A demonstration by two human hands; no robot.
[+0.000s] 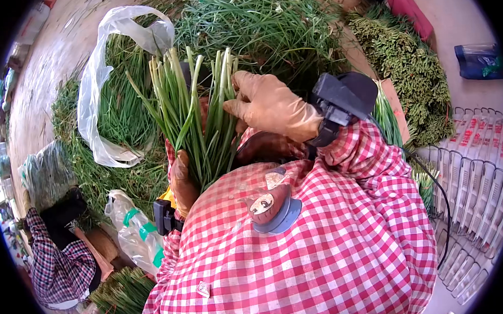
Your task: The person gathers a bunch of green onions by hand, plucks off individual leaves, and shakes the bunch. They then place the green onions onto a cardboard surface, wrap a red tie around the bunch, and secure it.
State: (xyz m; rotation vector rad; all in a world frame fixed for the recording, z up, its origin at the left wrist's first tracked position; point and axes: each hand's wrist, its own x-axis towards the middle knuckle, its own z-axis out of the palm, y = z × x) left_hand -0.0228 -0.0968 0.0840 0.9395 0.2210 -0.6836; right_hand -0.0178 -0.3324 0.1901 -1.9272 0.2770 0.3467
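A bunch of long green stalks (202,122) with pale cut ends pointing up stands upright in front of my chest. My left hand (183,181), in a brown glove, is wrapped round the bunch low on its left side. At the upper right of the bunch, my right hand (269,104), gloved too, has its thumb and fingers at the pale stalk ends, bent against the outer stalks. Both wrists carry black devices. Behind the bunch lies a large heap of loose green stalks (251,28).
A clear plastic bag loop (95,102) lies on the heap at left. Stacked bundles (404,66) stand at upper right, a wire rack (466,187) at right. Another person in a dark checked sleeve (60,266) sits at lower left. A green-taped plastic roll (135,226) lies nearby.
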